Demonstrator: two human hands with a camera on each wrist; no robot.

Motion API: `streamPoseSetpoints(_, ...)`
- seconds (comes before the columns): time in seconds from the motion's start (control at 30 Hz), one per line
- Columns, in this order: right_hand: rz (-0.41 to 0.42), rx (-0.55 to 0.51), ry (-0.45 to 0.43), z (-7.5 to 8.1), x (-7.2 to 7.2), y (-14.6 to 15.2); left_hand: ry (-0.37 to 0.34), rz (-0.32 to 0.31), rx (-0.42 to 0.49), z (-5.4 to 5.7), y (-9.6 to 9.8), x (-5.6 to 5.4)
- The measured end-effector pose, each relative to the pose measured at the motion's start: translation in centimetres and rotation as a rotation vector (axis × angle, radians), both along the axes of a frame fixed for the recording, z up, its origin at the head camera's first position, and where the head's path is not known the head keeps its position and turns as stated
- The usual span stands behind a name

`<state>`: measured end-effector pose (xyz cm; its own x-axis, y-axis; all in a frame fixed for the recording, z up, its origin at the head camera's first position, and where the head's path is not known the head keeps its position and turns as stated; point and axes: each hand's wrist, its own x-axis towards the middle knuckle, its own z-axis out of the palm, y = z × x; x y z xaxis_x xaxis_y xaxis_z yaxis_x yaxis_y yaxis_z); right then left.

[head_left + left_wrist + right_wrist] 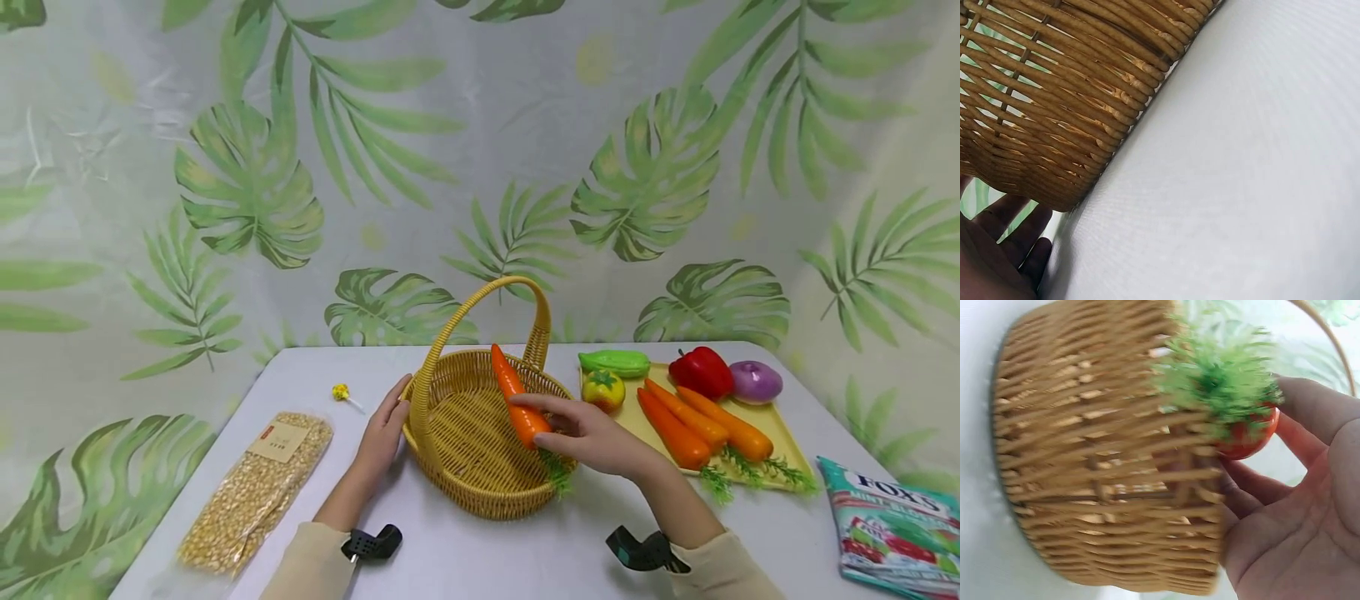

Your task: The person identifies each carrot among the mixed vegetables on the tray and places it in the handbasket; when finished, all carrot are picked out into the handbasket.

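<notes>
1. The right hand [588,429] is extended over the near right rim of the wicker basket [487,502], with its back turned upward and the forearm angled in from the lower right.
2. An orange carrot [510,387] is pinched between its thumb and fingers, which are parted only by the carrot's thickness.
3. The carrot is held above the basket's interior, its tip pointed toward the far side and its leaves overlapping the near right rim.
4. The left hand [382,429] is laid against the basket's left side, with its fingers loosely extended rather than closed around anything.
5. The left forearm is slanted up from below, between the basket and a bag of kernels [255,492].
6. Three more carrots [686,414] are spread on a yellow tray [630,418] to the right.
</notes>
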<state>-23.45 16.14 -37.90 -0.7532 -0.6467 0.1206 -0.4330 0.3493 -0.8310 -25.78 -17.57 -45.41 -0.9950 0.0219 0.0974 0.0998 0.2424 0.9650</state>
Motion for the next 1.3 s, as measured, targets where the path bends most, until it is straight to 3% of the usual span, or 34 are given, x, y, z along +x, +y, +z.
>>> streamPoseSetpoints(0.3,-0.004,0.049,-0.007,-0.4,-0.4,-1.3,0.036,0.016,-0.006,-1.1,-0.2,-0.6)
streamPoseSetpoints(0.63,0.082,0.282,0.076,-0.7,-1.8,-3.9,0.048,-0.002,0.009,-1.2,-0.2,-0.7)
streamPoseSetpoints(0.83,0.149,0.364,0.030,-1.4,-2.6,-5.3,0.062,-0.070,0.092,-1.1,-0.4,-0.5)
streamPoseSetpoints(1.07,0.144,0.341,0.006,-1.8,-2.9,-5.7,0.065,-0.157,0.191,-1.1,-0.6,-0.6)
streamPoseSetpoints(1.2,0.129,0.341,0.065,-1.8,-2.7,-5.7,0.083,-0.164,0.199,-1.2,-0.5,-0.6)
streamPoseSetpoints(1.3,0.070,0.354,0.156,-2.0,-2.2,-5.7,0.081,-0.171,0.184,-1.4,-0.5,-0.6)
